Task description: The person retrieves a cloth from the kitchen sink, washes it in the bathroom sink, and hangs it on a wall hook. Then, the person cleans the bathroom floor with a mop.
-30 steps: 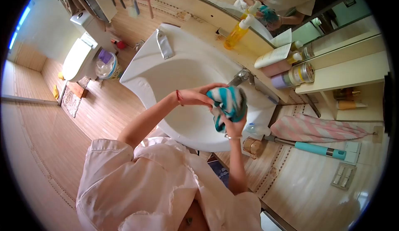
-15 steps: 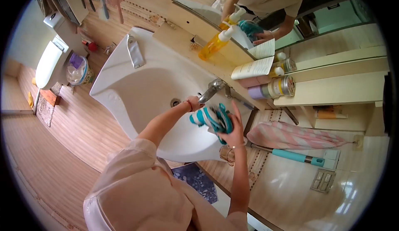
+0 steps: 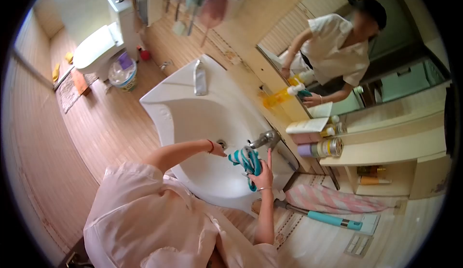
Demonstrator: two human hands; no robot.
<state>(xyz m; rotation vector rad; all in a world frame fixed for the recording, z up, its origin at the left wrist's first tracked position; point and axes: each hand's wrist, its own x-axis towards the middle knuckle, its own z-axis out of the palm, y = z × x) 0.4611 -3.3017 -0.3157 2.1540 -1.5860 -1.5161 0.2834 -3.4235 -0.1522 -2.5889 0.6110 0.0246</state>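
A teal and grey striped cloth [image 3: 247, 164] is bunched up over the white sink basin [image 3: 193, 123]. My right hand [image 3: 263, 177] grips it from the right, with one finger stretched toward the metal faucet [image 3: 264, 139]. Left of the cloth, my left hand [image 3: 218, 149] hangs over the basin near the drain, apart from the cloth; its fingers are partly hidden and small. A white tube [image 3: 199, 79] lies on the sink's back left corner.
Yellow pump bottle [image 3: 279, 97], jars [image 3: 328, 148] and an open booklet [image 3: 311, 124] stand along the ledge below the mirror [image 3: 333, 51]. Right of the sink are a pink striped towel [image 3: 328, 199] and a teal-handled stick [image 3: 333, 220]. A toilet [image 3: 99, 46] stands back left.
My left hand left the cloth, went to the faucet, then moved down and left over the basin. My right hand keeps the cloth, now lower in the basin. The view has shifted.
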